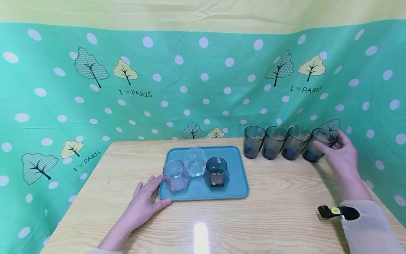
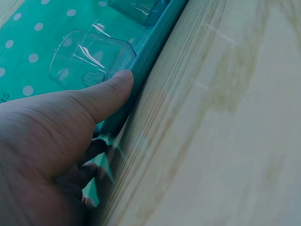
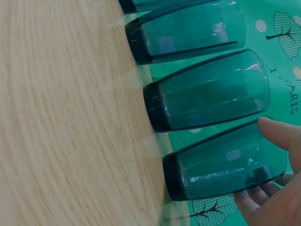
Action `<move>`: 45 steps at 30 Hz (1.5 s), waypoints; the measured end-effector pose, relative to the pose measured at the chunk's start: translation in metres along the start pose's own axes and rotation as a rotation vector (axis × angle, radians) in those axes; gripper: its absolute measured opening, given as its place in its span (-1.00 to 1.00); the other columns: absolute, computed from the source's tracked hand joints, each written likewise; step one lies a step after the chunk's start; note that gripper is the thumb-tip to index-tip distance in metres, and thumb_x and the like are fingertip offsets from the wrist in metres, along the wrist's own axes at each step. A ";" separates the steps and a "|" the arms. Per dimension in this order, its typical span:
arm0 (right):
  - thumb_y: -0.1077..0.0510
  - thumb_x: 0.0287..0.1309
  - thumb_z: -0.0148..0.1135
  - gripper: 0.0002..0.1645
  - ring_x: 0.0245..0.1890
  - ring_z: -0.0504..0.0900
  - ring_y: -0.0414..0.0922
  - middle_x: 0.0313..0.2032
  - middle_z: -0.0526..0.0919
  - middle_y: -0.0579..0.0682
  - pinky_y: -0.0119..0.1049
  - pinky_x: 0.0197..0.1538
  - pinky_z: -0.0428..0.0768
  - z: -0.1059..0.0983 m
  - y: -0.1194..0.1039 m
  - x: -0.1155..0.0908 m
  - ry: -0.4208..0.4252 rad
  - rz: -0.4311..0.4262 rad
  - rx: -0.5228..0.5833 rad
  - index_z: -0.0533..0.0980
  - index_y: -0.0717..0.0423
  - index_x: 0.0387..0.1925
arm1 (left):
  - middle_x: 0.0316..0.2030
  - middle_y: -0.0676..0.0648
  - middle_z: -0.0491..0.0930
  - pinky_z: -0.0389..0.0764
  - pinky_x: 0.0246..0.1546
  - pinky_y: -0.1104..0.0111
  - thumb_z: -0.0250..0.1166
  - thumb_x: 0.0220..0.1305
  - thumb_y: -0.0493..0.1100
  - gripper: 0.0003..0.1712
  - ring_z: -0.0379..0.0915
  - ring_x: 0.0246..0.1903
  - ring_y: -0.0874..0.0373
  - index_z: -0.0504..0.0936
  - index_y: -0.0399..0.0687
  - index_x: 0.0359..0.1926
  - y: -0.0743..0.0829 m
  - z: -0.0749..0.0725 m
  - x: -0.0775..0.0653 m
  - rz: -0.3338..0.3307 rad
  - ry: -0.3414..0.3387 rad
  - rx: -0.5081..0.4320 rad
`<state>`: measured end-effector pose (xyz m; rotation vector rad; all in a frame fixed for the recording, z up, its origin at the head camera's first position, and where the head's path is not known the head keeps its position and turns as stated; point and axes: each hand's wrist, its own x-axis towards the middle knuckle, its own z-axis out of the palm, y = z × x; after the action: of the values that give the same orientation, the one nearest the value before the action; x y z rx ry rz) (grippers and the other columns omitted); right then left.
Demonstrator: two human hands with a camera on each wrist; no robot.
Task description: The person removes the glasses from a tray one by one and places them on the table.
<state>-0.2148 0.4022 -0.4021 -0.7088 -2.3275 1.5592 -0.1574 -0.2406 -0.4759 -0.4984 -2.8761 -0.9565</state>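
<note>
My right hand (image 1: 344,160) grips the rightmost of several tall smoky-grey tumblers (image 1: 312,153), thumb on the near side and fingers round the far side, close to the rim. In the right wrist view this tumbler (image 3: 225,165) stands upright beside its neighbour. My left hand (image 1: 144,201) rests at the near left corner of a blue tray (image 1: 236,190), with the thumb (image 2: 115,89) touching its rim. On the tray stand three short glasses: a pinkish one (image 1: 175,178), a clear one (image 1: 195,164) and a dark grey one (image 1: 217,174).
The other tall tumblers (image 1: 253,144) form a row leading left from my right hand, along the back of the wooden table (image 1: 279,218). Behind them hangs a green dotted cloth (image 1: 203,88), which also lines both sides.
</note>
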 end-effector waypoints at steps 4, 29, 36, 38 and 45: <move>-0.34 0.35 0.49 0.39 0.75 -0.08 0.11 0.79 -0.13 0.03 -0.02 0.71 0.12 -0.001 0.000 -0.001 -0.008 -0.017 0.001 -0.29 -0.43 0.80 | 0.57 -0.30 0.40 -0.19 0.60 -0.43 0.58 0.37 0.21 0.08 0.10 0.62 -0.44 0.34 -0.25 0.66 0.001 0.000 0.001 0.004 0.003 0.004; -0.23 0.34 0.55 0.38 0.75 -0.21 -0.24 0.75 -0.06 -0.37 -0.25 0.72 -0.16 0.012 -0.071 -0.049 0.066 -0.257 0.014 -0.25 -0.46 0.79 | 0.59 -0.31 0.38 -0.22 0.60 -0.43 0.57 0.37 0.21 0.10 0.07 0.64 -0.44 0.32 -0.27 0.66 0.002 -0.004 0.006 0.004 -0.004 -0.013; -0.14 0.39 0.54 0.31 0.74 -0.15 -0.28 0.75 0.00 -0.31 -0.39 0.68 -0.03 0.036 -0.090 -0.069 0.023 -0.343 0.035 -0.19 -0.47 0.79 | 0.58 -0.30 0.40 -0.22 0.60 -0.42 0.57 0.37 0.21 0.09 0.07 0.64 -0.44 0.33 -0.25 0.67 0.001 -0.003 0.004 0.000 -0.005 -0.015; -0.14 0.39 0.55 0.31 0.74 -0.12 -0.26 0.74 0.03 -0.29 -0.35 0.70 -0.01 0.044 -0.094 -0.074 0.010 -0.370 0.032 -0.17 -0.49 0.79 | 0.57 -0.30 0.40 -0.22 0.60 -0.42 0.58 0.37 0.20 0.08 0.08 0.63 -0.44 0.34 -0.25 0.66 0.001 -0.002 0.003 0.001 -0.004 -0.018; -0.12 0.33 0.61 0.33 0.74 -0.05 -0.20 0.73 0.10 -0.28 -0.19 0.72 0.04 0.075 -0.110 -0.093 -0.076 -0.449 0.053 -0.12 -0.52 0.78 | 0.57 -0.30 0.42 -0.21 0.60 -0.43 0.57 0.38 0.20 0.08 0.09 0.63 -0.44 0.34 -0.26 0.66 -0.001 0.000 0.001 0.006 0.002 -0.014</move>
<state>-0.1982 0.2600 -0.3257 -0.0994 -2.2788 1.4499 -0.1583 -0.2407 -0.4766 -0.5066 -2.8663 -0.9760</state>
